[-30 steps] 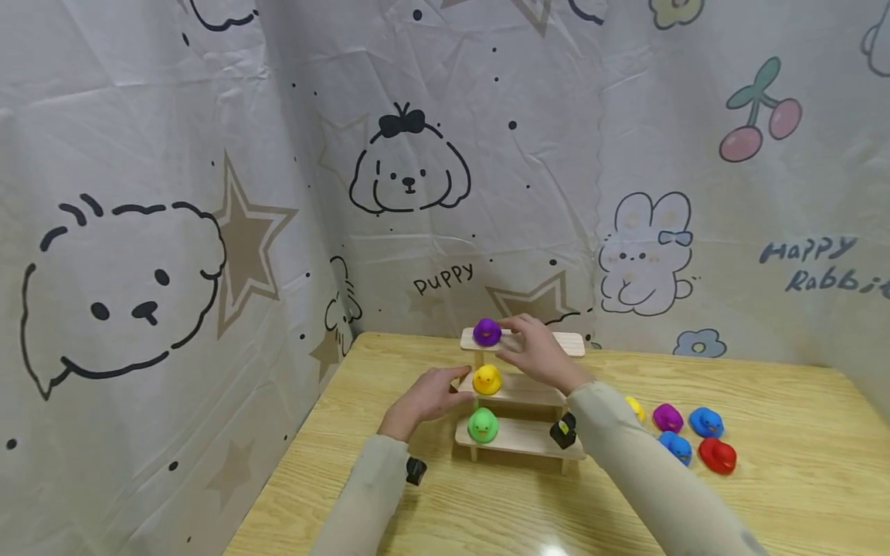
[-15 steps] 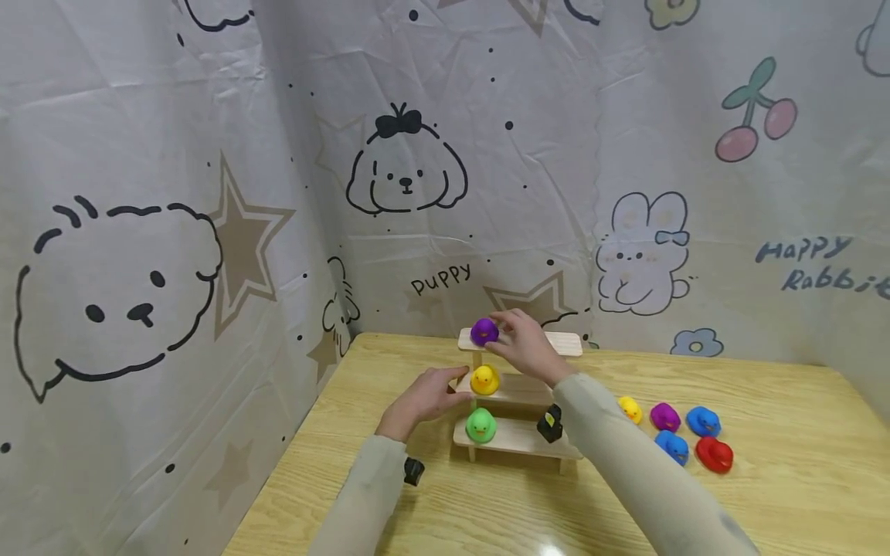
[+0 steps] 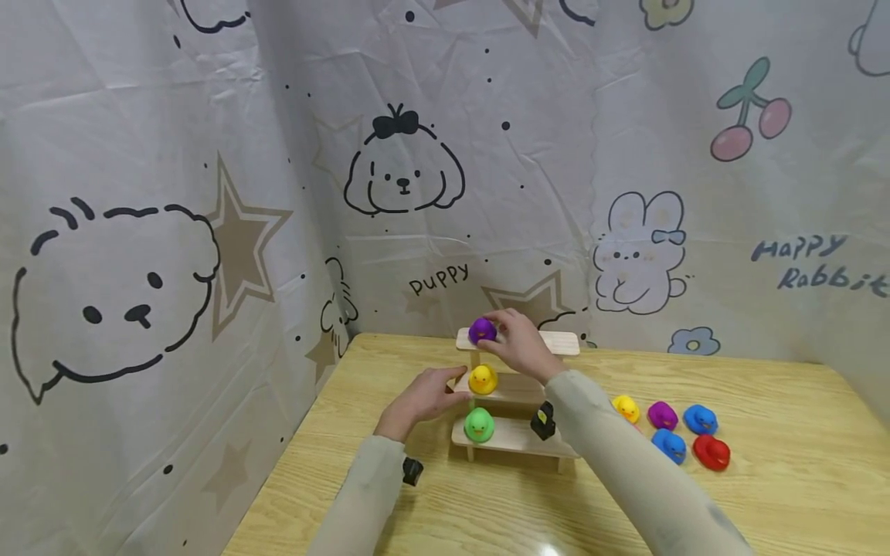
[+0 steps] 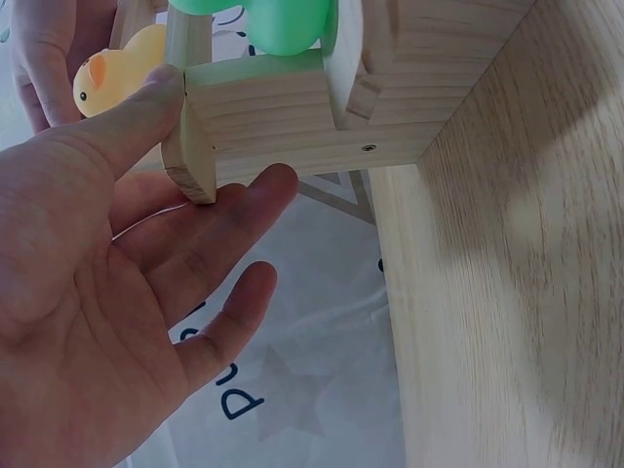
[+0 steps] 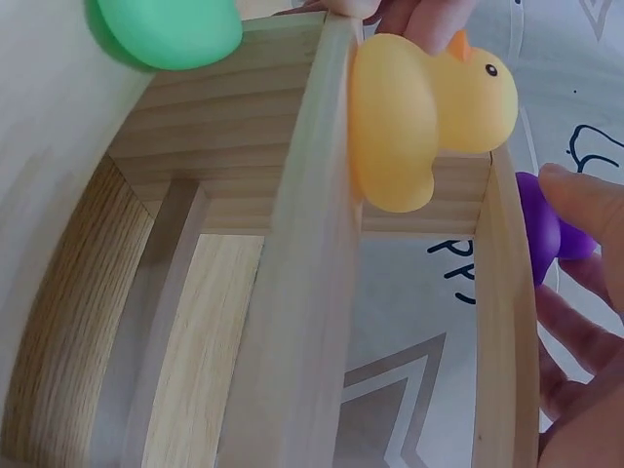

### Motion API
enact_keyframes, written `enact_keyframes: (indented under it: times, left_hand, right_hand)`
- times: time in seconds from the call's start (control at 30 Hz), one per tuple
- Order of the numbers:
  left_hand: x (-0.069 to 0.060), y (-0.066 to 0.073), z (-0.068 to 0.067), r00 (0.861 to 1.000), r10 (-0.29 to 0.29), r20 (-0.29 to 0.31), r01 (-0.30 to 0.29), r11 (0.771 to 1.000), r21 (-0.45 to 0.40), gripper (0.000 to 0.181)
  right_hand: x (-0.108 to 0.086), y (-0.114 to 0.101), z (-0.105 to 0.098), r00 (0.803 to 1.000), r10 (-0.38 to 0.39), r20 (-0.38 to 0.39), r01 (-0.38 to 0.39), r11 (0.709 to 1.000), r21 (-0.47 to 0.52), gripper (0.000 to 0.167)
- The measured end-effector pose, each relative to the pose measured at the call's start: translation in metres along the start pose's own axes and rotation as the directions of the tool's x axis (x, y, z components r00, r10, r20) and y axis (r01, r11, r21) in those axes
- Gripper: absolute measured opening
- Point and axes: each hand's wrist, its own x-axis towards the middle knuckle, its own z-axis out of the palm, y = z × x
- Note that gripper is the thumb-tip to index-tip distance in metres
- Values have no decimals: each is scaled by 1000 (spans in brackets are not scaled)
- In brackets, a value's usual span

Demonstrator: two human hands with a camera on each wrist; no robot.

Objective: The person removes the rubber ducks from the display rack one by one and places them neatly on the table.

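A three-tier wooden shelf (image 3: 514, 436) stands on the table. My left hand (image 3: 427, 395) holds the left end of its middle tier; in the left wrist view the thumb (image 4: 146, 112) lies on top and the fingers spread below. At the left of the top tier sits a purple rubber duck (image 3: 481, 331), which my right hand (image 3: 518, 344) pinches between thumb and fingers. A yellow rubber duck (image 3: 483, 379) rests on the middle tier beside my left fingertips. Below it, a green rubber duck (image 3: 479, 425) sits on the bottom tier.
On the table right of the shelf lie several more rubber ducks: a yellow one (image 3: 626, 408), a magenta one (image 3: 663, 415), two blue ones (image 3: 701, 419) and a red one (image 3: 712, 452). Another is mostly hidden by the right sleeve. A printed curtain (image 3: 417, 255) hangs behind.
My right hand has moved slightly left, its fingers coming round the purple duck, which stays in place on the top tier. The left hand keeps its hold. The head view has shifted slightly.
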Motion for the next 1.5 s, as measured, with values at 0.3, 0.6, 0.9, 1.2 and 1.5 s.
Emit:
enact_keyframes:
  times: [0.3,0.6,0.9,1.2,1.5]
  left_hand:
    - [0,-1,0,1000,0,-1,0,1000,1,58]
    - [-1,1,-1,1000,3,1,-3,1000,-3,59]
    - [-2,2,-1,1000,-4,-7,4,1000,-23,58]
    - [-1,1,0,1000,1,-16,-1,1000,-17,57]
    - [-1,-1,3,1000,10,-21,-10,1000,-20,57]
  right_hand:
    - [3,1,3,1000,3,-14,-3,1000,1,37]
    - [0,4,-1,999,-29,-19,29,1000,6,32]
    - [-16,10,-14,991,-129,-32,128,991,-28,31]
    - [-36,13,-31,984,-173,-46,171,984,-46,30]
    - [-56,21,-49,982,-186,-35,183,980,-78,29]
